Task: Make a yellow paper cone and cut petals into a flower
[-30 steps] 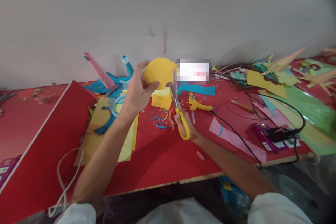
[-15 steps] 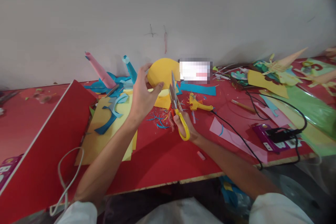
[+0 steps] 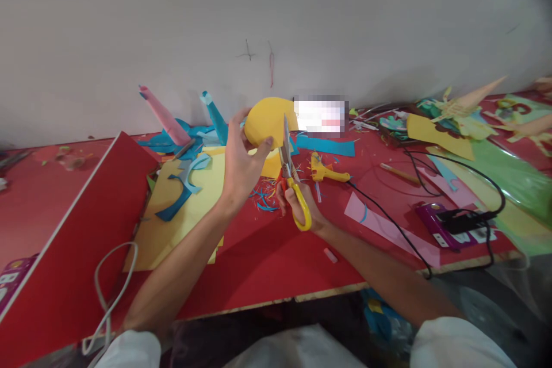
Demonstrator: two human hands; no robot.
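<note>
My left hand point(image 3: 245, 152) pinches a rounded piece of yellow paper point(image 3: 268, 121), thumb on its near face, holding it above the table. In my right hand point(image 3: 304, 207) is a pair of scissors point(image 3: 301, 201) with yellow and red handles, pointing up. Their blades meet the right part of the yellow paper. Thin blue and orange paper scraps point(image 3: 264, 198) lie below my hands. A yellow glue gun point(image 3: 330, 173) rests just right of the scissors.
Yellow paper sheets point(image 3: 172, 236) with blue cutouts point(image 3: 187, 178) lie at left, beside a raised red board point(image 3: 81, 230). Pink and blue paper cones point(image 3: 166, 118) stand behind. At right are a purple power strip point(image 3: 448, 227), black cable, pink paper point(image 3: 388, 230) and another person's hand point(image 3: 535, 126).
My left hand and the yellow paper have shifted slightly right, further into the scissors. My right hand stays in nearly the same place, and the blades look closer together.
</note>
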